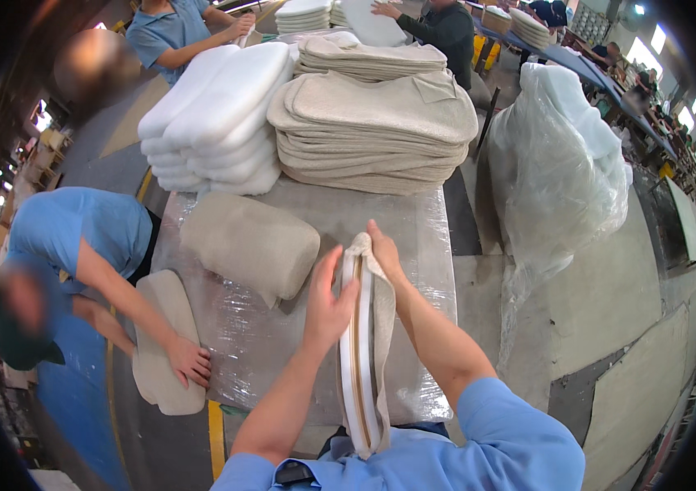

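Note:
A beige fabric seat cushion (382, 327) stands on edge in front of my body, its long narrow side facing up. Along that side run white bands with a brown strip between them, which looks like a zipper. My left hand (333, 304) is at its left face, fingers stretched out and thumb toward the edge. Around the far right end of the cushion, my right hand (384, 252) grips the fabric; some of its fingers are hidden. A plump beige cushion (251, 244) lies on the plastic-wrapped table (233, 327) just beyond my left hand.
Stacked white foam pads (213, 123) and a pile of beige covers (368, 131) stand at the table's far end. On the left a co-worker (78, 237) bends over another beige cushion (169, 344). A large plastic-wrapped bundle (560, 164) is at the right. More people work behind.

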Demonstrator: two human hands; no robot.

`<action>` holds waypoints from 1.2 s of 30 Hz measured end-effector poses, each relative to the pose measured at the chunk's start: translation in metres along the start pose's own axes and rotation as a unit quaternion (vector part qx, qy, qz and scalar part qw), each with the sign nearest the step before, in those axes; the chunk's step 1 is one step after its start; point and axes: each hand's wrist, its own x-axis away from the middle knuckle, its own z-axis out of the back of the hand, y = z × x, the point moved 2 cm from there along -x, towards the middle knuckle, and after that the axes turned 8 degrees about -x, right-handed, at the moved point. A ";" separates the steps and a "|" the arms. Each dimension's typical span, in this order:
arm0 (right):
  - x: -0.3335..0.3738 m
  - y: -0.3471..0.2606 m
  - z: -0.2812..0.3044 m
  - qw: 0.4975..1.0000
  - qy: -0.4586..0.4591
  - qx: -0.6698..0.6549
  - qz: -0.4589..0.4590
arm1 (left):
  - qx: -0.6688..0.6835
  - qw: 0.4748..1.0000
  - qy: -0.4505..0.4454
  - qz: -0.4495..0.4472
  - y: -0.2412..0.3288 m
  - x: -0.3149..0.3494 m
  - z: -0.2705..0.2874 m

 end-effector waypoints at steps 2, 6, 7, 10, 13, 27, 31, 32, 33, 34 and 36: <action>0.029 -0.011 -0.014 0.996 -0.045 -0.021 0.069 | 0.016 0.999 -0.006 0.029 -0.020 -0.037 -0.010; 0.079 -0.031 0.023 0.981 -0.126 -0.096 0.110 | -0.039 0.998 -0.051 0.010 -0.009 -0.056 -0.023; 0.086 -0.038 0.029 0.976 -0.153 -0.084 0.129 | -0.028 0.999 -0.040 0.003 -0.011 -0.057 -0.025; 0.098 -0.061 0.038 0.977 -0.134 0.085 0.141 | -0.043 0.998 -0.031 -0.029 -0.006 -0.062 -0.031; 0.089 -0.088 0.038 0.956 -0.122 0.222 0.149 | -0.056 0.996 -0.032 -0.060 -0.003 -0.069 -0.032; 0.050 -0.101 0.057 0.933 -0.263 0.243 0.029 | -0.049 0.986 -0.130 -0.088 0.007 -0.093 -0.028; 0.051 -0.087 0.063 0.956 -0.252 0.147 -0.008 | -0.046 0.985 -0.141 -0.087 0.006 -0.092 -0.033; 0.053 -0.086 0.063 0.960 -0.246 0.131 -0.006 | -0.053 0.985 -0.138 -0.091 0.005 -0.090 -0.034; 0.056 -0.086 0.063 0.964 -0.240 0.115 -0.004 | -0.062 0.986 -0.132 -0.077 0.004 -0.087 -0.035; 0.058 -0.086 0.062 0.967 -0.233 0.099 0.000 | -0.071 0.987 -0.126 -0.066 0.003 -0.085 -0.037; 0.060 -0.084 0.060 0.966 -0.230 0.116 0.033 | -0.072 0.991 -0.087 -0.075 0.002 -0.079 -0.042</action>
